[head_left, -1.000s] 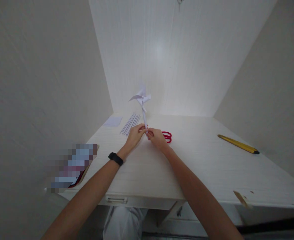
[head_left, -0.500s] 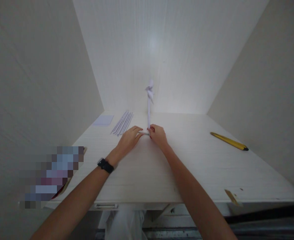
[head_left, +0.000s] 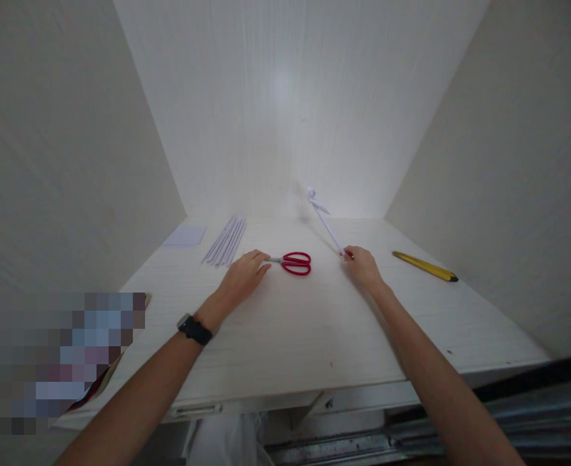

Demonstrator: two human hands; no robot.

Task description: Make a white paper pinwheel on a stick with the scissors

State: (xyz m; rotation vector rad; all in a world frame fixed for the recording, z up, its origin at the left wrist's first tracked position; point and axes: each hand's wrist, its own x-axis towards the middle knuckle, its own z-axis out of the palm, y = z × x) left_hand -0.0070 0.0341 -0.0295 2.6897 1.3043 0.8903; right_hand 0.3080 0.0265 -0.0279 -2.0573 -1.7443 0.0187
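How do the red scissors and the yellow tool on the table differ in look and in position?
The red scissors have looped red handles and short metal blades; the yellow tool is one long, thin bar with a dark tip. The scissors lie near the middle, their blade tips at the left hand; the yellow tool lies apart, to the right of the right hand, which holds a paper pinwheel. Both lie flat on the white table.

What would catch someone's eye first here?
The red-handled scissors at the middle of the white desk, just beyond the left hand. Next, the white paper pinwheel held tilted by its stick in the right hand, and the yellow pencil farther right.
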